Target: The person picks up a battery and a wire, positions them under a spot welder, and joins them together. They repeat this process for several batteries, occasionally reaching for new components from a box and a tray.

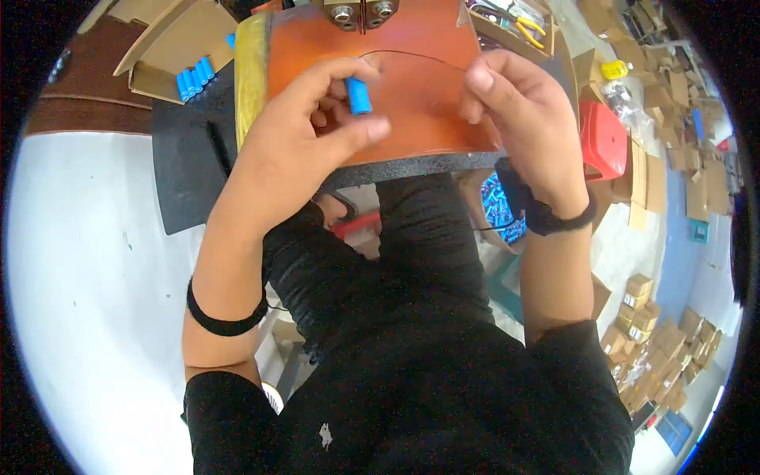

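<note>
A blue cylindrical battery cell is in my left hand, resting against the curled fingers, with the thumb stretched out beside its lower end. Across the gap, my right hand is closed, thumb and index finger pressed together. A thin dark line, like a wire, curves over the orange mat from near my left fingertips to my right fingers. Whether my right fingers grip it cannot be made out. Both hands are over the mat, below two metal clamp blocks with bolts at the top.
Several blue cells stand by an open cardboard box at the far left. Yellow-handled pliers lie in a box at the far right. A red stool and a bin of blue pieces are at the right.
</note>
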Demonstrator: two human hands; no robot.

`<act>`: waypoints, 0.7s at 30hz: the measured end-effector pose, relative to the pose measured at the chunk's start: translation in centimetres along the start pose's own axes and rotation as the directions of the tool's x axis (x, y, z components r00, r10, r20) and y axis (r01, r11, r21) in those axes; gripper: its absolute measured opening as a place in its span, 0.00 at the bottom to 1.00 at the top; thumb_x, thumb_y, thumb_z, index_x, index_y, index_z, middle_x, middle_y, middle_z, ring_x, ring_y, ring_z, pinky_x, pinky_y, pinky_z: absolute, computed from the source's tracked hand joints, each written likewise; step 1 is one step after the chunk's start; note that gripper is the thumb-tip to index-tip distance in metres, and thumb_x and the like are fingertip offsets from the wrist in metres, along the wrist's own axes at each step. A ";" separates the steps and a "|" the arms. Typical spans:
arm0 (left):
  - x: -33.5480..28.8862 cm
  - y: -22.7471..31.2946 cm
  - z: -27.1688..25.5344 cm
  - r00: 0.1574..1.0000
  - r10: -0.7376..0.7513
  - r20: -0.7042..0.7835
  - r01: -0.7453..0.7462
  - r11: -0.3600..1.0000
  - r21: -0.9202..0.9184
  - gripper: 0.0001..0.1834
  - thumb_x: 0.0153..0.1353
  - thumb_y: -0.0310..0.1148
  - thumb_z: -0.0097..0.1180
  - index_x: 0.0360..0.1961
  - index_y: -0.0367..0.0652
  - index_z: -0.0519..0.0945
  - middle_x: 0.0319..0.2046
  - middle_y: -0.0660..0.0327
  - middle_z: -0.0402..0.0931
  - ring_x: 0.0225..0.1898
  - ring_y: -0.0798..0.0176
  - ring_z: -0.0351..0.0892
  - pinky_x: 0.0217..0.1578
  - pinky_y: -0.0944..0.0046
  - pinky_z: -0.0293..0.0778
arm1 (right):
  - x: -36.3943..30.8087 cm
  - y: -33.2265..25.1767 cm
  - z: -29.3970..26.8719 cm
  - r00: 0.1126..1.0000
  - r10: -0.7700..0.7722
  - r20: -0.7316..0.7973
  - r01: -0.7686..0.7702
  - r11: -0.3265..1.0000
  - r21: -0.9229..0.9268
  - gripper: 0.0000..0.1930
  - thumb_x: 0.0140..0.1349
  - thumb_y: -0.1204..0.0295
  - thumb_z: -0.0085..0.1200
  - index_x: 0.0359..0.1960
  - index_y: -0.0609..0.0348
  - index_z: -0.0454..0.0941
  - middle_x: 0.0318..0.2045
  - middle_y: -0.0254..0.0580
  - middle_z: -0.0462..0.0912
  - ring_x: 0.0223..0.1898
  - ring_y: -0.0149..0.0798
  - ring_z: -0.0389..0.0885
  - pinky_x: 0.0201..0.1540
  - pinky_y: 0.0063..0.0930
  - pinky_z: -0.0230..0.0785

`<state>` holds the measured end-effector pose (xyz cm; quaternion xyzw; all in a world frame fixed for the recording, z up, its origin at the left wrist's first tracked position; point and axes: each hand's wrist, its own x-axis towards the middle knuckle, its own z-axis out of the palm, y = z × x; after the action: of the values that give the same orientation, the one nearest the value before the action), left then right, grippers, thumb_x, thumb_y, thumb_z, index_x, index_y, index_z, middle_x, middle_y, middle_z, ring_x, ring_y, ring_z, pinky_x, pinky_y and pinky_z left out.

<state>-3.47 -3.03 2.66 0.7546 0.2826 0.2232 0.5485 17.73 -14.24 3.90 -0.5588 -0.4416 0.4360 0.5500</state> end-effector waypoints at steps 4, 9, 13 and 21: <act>0.8 0.0 0.1 0.995 -0.100 -0.031 0.103 0.986 0.132 0.14 0.60 0.28 0.61 0.47 0.38 0.80 0.34 0.65 0.74 0.35 0.72 0.71 0.37 0.71 0.68 | 1.6 0.5 0.9 0.999 -0.011 0.038 0.007 0.996 0.089 0.10 0.70 0.66 0.50 0.41 0.62 0.75 0.30 0.35 0.79 0.33 0.26 0.75 0.40 0.20 0.65; 2.4 -0.7 0.6 0.959 0.265 -0.096 -0.220 0.917 0.332 0.14 0.59 0.31 0.62 0.43 0.35 0.80 0.31 0.56 0.74 0.31 0.60 0.75 0.34 0.64 0.71 | 2.7 0.9 1.4 0.996 -0.024 0.091 0.000 0.966 0.260 0.09 0.70 0.68 0.49 0.42 0.63 0.75 0.32 0.37 0.80 0.35 0.29 0.76 0.45 0.23 0.67; 3.0 -1.6 0.5 0.965 0.248 -0.081 -0.200 0.903 0.381 0.15 0.60 0.31 0.61 0.46 0.36 0.81 0.36 0.58 0.77 0.34 0.65 0.74 0.37 0.69 0.70 | 2.9 1.5 1.0 0.996 0.017 0.085 -0.033 0.981 0.189 0.10 0.70 0.68 0.50 0.43 0.64 0.75 0.32 0.38 0.80 0.35 0.29 0.76 0.44 0.22 0.67; 3.9 -1.4 0.7 0.936 0.315 -0.156 -0.221 0.873 0.435 0.12 0.60 0.33 0.59 0.42 0.36 0.81 0.31 0.48 0.74 0.33 0.46 0.76 0.35 0.56 0.71 | 3.8 1.3 1.3 0.994 0.066 0.092 -0.070 0.997 0.039 0.11 0.71 0.66 0.49 0.41 0.62 0.75 0.31 0.34 0.81 0.33 0.26 0.76 0.41 0.20 0.68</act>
<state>-0.35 -0.54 1.21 0.8551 0.2745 0.3160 0.3060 17.40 -10.27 2.59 -0.5414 -0.4376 0.4888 0.5258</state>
